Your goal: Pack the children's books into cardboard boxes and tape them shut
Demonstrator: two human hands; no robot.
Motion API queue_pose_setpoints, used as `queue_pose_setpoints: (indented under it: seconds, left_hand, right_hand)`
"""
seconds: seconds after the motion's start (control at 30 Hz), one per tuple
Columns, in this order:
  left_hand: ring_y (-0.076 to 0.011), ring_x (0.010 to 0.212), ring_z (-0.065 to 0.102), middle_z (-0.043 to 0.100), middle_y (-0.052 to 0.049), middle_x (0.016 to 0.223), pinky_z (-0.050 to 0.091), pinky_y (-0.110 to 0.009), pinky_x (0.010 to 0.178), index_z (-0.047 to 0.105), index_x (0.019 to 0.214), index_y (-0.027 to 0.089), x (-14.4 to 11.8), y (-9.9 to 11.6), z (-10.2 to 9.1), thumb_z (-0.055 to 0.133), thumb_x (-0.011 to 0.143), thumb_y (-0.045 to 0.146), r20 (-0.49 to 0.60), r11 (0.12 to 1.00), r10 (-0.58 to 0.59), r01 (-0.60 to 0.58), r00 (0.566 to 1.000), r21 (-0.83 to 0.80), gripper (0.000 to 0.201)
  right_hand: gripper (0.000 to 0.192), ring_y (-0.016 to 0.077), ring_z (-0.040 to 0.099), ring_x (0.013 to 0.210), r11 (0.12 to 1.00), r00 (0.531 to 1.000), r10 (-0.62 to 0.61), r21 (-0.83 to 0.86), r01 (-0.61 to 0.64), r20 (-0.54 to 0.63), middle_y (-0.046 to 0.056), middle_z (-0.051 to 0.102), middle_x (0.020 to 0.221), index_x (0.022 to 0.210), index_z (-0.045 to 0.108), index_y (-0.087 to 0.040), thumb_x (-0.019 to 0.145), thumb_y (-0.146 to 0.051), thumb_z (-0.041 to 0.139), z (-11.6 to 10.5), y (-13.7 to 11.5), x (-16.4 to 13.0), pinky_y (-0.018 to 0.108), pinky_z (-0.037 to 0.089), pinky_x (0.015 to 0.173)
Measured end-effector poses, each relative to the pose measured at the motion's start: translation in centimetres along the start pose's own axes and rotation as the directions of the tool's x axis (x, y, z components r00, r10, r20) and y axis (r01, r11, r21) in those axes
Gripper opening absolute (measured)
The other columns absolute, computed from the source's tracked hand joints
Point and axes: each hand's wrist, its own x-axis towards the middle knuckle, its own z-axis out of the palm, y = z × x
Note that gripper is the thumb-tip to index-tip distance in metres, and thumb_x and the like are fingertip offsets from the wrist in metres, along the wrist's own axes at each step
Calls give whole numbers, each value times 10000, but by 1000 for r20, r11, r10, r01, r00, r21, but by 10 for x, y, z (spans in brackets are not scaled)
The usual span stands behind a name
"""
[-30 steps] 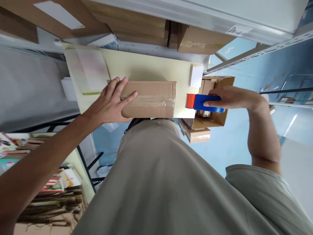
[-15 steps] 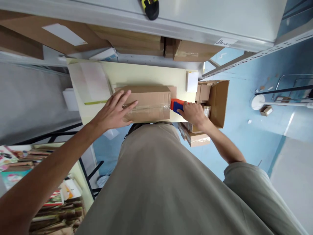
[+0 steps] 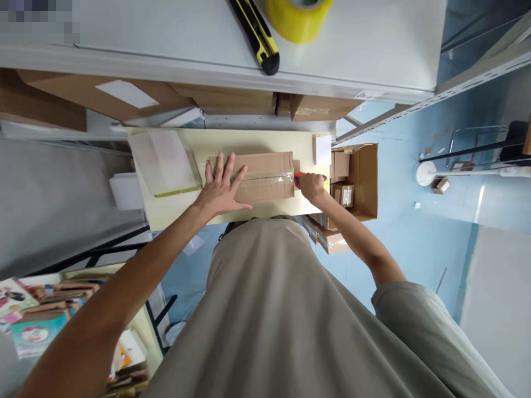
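Observation:
A long cardboard box (image 3: 265, 176) lies on the pale yellow table (image 3: 174, 213) in front of me, a strip of clear tape running along its upper face. My left hand (image 3: 222, 187) rests on the box's left end, fingers spread and flat. At the right end, my right hand (image 3: 313, 187) is wrapped around a red and blue tape dispenser (image 3: 297, 179), which sits close against the box's end. Most of the dispenser is hidden behind the fingers, and I cannot tell whether it touches the box.
Above the table, a shelf (image 3: 166, 33) carries a box cutter (image 3: 259, 38) and a yellow tape roll (image 3: 296, 22). A small white box (image 3: 322, 149) stands at the table's right end, beside an open carton (image 3: 365, 182) holding smaller boxes. Booklets (image 3: 39, 331) fill the lower left.
The box now lies with its taped face turned up toward me. My left hand has flattened on it, and the dispenser has turned and shows less. The view has tilted upward, revealing the tape roll.

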Motion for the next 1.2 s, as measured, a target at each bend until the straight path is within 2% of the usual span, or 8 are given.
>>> queue_pose_setpoints:
  seconds: [0.33,0.47,0.63,0.77,0.87,1.03,1.13,1.2]
  left_hand:
    - [-536,1813,211,255,-306,1924,127,-800,1444,424,1836,139,-27,21,-8,789,1008,682,-133,999,-4,10,991,51,1055]
    - [-462,1780,364,424,-251,1877,338,-704,1440,412,1837,224,-15,42,-44,688,1109,553,-374,991,109,-130,921,-32,846]
    - [-374,1585,629,658,-197,1644,525,-607,1356,557,1717,290,35,57,-112,617,1126,334,-677,958,129,-266,724,-102,596]
    - [-364,1626,577,619,-198,1678,468,-592,1410,588,1672,241,78,47,-151,596,1060,208,-776,959,17,-229,630,-164,613]
    - [-357,1615,587,631,-193,1684,466,-575,1414,564,1688,231,93,36,-161,598,1013,158,-774,956,-35,-204,633,-210,680]
    - [-357,1661,558,594,-203,1754,431,-572,1435,516,1726,197,64,11,-134,620,1064,244,-706,953,-95,-141,702,-269,671]
    - [-361,1629,603,616,-222,1734,481,-561,1389,529,1707,178,20,-12,-87,614,1125,401,-598,920,-242,-14,764,-391,629]
    - [-347,1551,680,662,-230,1681,555,-519,1315,556,1675,172,-13,-23,-50,584,1153,508,-481,854,-395,120,783,-505,621]
  right_hand:
    - [518,421,843,1168,875,893,410,355,-328,-186,287,854,1235,1319,736,-111,1222,-526,442,-36,0,-98,401,563,843]
    - [458,424,838,1054,886,868,274,460,-60,-415,239,862,1147,1329,665,-154,1183,-523,437,-85,-32,-110,417,561,814]
    - [489,431,800,1124,917,739,12,302,261,-673,252,821,1295,1536,522,-122,1103,-346,494,-170,-104,-81,482,614,925]
    - [472,415,766,1259,950,620,-148,63,305,-771,253,797,1333,1571,526,-100,1115,-194,441,-232,-160,-35,561,572,1147]
    - [524,396,738,1355,950,590,-211,-19,313,-779,249,788,1368,1623,537,-81,1112,-144,443,-258,-188,-5,586,487,1284]
    - [688,411,485,1672,922,511,-238,-27,386,-826,248,578,1733,1817,374,-138,1153,-298,457,-232,-182,7,668,339,1420]
    - [694,404,371,1756,922,485,-108,96,376,-868,224,489,1812,1851,341,-196,1204,-444,376,-166,-137,-7,694,334,1423]
    - [710,396,396,1751,919,536,27,231,319,-844,239,488,1804,1849,352,-201,1222,-529,302,-108,-99,-21,695,373,1400]
